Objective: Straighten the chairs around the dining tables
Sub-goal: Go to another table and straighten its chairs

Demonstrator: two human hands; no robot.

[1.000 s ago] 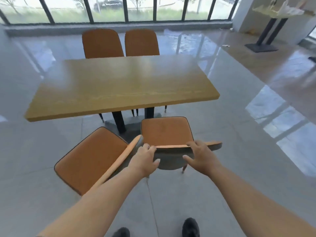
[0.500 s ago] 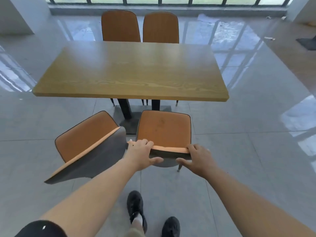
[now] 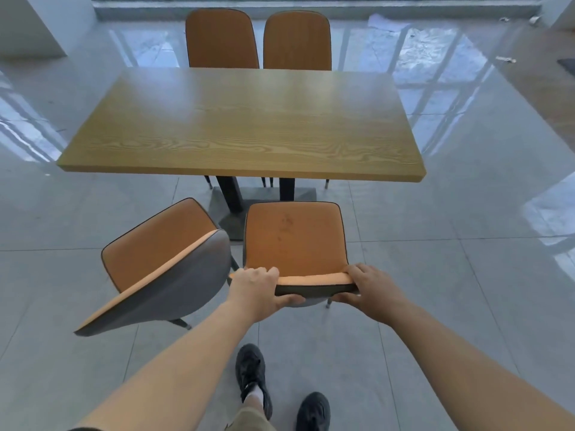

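Note:
An orange chair (image 3: 294,239) with a grey back stands in front of me, facing the wooden dining table (image 3: 242,126). My left hand (image 3: 258,289) grips the left end of its backrest top. My right hand (image 3: 371,289) grips the right end. Its seat lies just short of the table's near edge. A second orange chair (image 3: 161,253) stands to its left, turned at an angle away from the table, its backrest close to my left hand. Two more orange chairs (image 3: 222,38) (image 3: 297,40) stand side by side at the table's far side.
The table rests on two black posts on a dark base plate (image 3: 264,194). Glossy grey tile floor (image 3: 451,244) surrounds it. A white wall corner (image 3: 37,26) rises at the far left and windows line the back. My black shoes (image 3: 252,368) are below the held chair.
The view has swung to face the table squarely and stepped back. The held chair has turned from skewed to square with the table. Both hands keep their hold on its backrest.

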